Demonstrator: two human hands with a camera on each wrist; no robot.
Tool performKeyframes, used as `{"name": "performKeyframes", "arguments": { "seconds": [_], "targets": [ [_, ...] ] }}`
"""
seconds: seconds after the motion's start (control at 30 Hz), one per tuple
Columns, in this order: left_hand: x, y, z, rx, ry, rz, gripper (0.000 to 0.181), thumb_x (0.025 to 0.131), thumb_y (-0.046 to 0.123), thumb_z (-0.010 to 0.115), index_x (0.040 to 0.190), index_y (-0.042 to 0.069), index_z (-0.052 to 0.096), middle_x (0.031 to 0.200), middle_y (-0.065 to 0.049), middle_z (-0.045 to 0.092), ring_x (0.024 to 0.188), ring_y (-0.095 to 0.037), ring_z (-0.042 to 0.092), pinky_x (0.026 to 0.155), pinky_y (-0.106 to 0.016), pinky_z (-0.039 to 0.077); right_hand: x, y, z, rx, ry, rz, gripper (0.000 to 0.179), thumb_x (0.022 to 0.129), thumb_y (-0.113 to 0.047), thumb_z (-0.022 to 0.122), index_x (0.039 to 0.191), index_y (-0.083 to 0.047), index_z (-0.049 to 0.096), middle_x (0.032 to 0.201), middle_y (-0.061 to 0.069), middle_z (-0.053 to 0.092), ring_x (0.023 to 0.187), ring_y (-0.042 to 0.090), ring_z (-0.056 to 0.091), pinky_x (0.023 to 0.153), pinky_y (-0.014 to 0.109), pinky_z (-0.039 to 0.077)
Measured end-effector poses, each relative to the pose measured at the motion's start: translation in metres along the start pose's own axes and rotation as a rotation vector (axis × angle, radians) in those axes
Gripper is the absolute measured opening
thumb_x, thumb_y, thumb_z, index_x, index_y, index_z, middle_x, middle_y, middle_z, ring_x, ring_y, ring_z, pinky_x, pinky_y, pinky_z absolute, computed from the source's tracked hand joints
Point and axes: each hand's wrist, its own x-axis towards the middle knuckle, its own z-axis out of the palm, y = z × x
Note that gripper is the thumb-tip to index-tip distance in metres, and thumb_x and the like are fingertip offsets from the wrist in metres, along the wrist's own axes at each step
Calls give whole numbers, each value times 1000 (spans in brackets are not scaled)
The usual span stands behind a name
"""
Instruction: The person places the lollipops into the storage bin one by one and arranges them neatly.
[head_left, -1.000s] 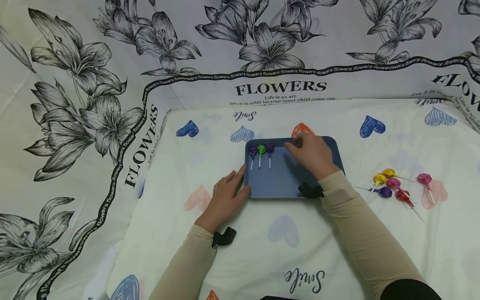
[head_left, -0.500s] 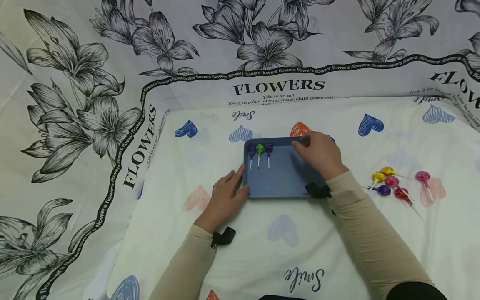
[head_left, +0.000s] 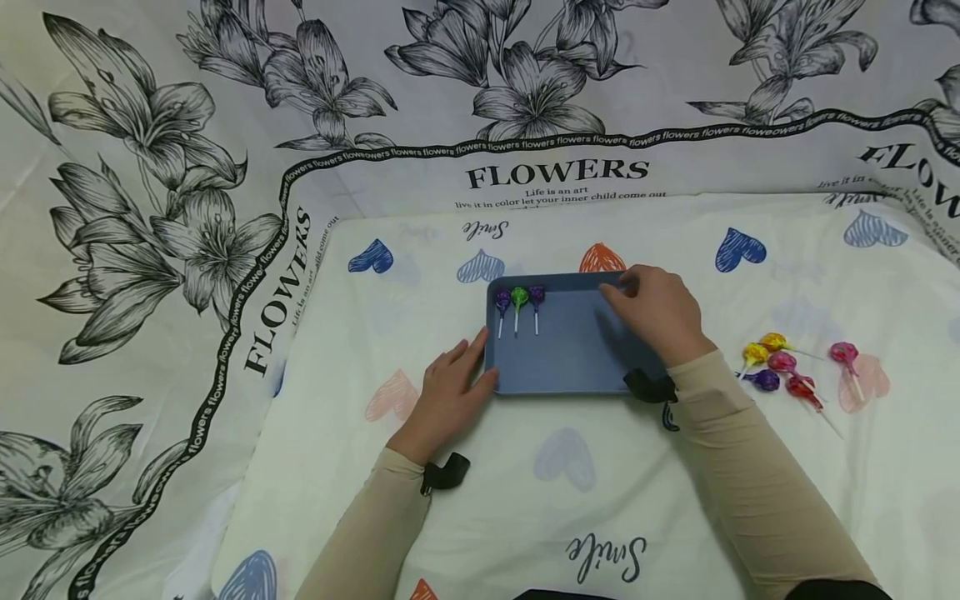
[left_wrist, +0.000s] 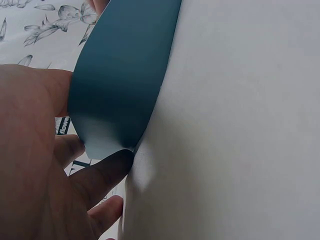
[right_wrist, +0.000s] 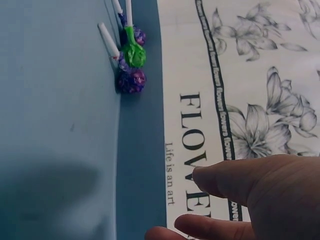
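Observation:
Inside a blue-grey tray [head_left: 562, 354], three lollipops stand in a row at the upper left: a purple one [head_left: 502, 300], a green one [head_left: 520, 297] and another purple one [head_left: 537, 295]. Their sticks point toward the near side. My left hand [head_left: 448, 402] rests against the tray's left edge, fingers extended; in the left wrist view they touch its outer wall [left_wrist: 120, 85]. Over the tray's upper right part hovers my right hand [head_left: 660, 312]. Its thumb and fingers stand apart with nothing between them in the right wrist view, where the lollipops [right_wrist: 132, 55] also show.
Right of the tray, on the heart-printed cloth [head_left: 566, 508], lies a loose pile with yellow [head_left: 754, 355], purple [head_left: 763, 381], pink [head_left: 782, 362] and red lollipops [head_left: 800, 386]. A separate pink lollipop [head_left: 843, 353] lies further right. A flower-printed cloth [head_left: 420, 187] spreads behind.
My right hand has moved to the right over the tray, away from the row of lollipops. The left hand has stayed at the tray's left edge.

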Motion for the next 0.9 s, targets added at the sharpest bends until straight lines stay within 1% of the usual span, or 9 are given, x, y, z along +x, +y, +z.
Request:
{"name": "performKeyframes", "arguments": {
  "seconds": [0.17,0.33,0.53,0.67,0.77,0.9],
  "targets": [
    [0,0,0,-1,-5,0,66,109,52,47,168,40,19,168,0,38,160,-24,22,128,-55,10,-5,6,-6,-3,25,-2,49,101,-45,66,121,-1,74,106,20,76,87,34,71,62,45,54],
    [0,1,0,7,-2,2,67,108,51,48,168,39,20,168,-1,38,160,-25,23,128,-55,10,-8,12,-11,-7,38,23,51,101,-46,66,122,0,73,106,21,76,87,34,71,59,41,52],
    [-1,2,-1,-1,5,-2,68,108,50,50,168,38,21,167,-2,39,160,-26,23,128,-56,11,-11,17,-14,-10,35,45,52,101,-45,65,121,2,72,104,22,75,85,33,69,57,38,51],
    [0,2,0,2,4,-3,67,109,51,48,168,39,20,167,-1,39,160,-25,23,128,-55,10,-14,20,-15,-16,33,52,52,101,-45,65,121,3,72,104,23,75,85,34,69,58,39,52],
    [0,2,0,-2,2,0,67,109,51,48,168,38,20,168,-2,39,160,-25,23,128,-55,10,-16,22,-17,-22,30,64,54,101,-46,64,121,3,72,106,24,75,86,35,69,59,39,53],
    [0,1,0,4,0,4,67,109,51,47,168,38,19,168,-2,39,160,-26,23,128,-55,10,-18,24,-19,-20,20,83,56,102,-49,63,121,3,72,107,24,75,84,34,70,57,37,52]
  ]
}}
